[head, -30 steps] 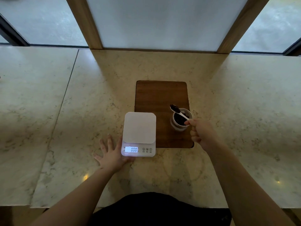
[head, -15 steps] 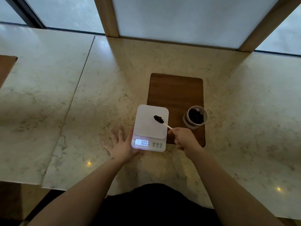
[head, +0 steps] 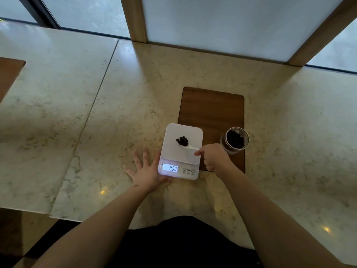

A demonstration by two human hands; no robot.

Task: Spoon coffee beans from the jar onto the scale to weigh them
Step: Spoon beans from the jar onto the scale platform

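A white digital scale (head: 174,151) sits on the marble counter, its lit display reading zeros. A small heap of dark coffee beans (head: 182,141) lies on its platform at the tip of a white spoon (head: 190,148). My right hand (head: 213,157) pinches the spoon's handle at the scale's right edge. My left hand (head: 145,170) lies flat on the counter, fingers spread, its thumb against the scale's left front corner. The open glass jar (head: 234,141) with coffee beans inside stands just right of the scale on a wooden board (head: 212,111).
The marble counter (head: 116,117) runs left past a seam, and another wooden board (head: 8,76) shows at the far left edge. Wooden posts and frosted panels (head: 222,26) close off the back. The counter's front edge is near my body.
My right hand carried the loaded spoon from the jar leftward over the scale and lowered it; the beans now sit on the platform. My left hand stayed beside the scale.
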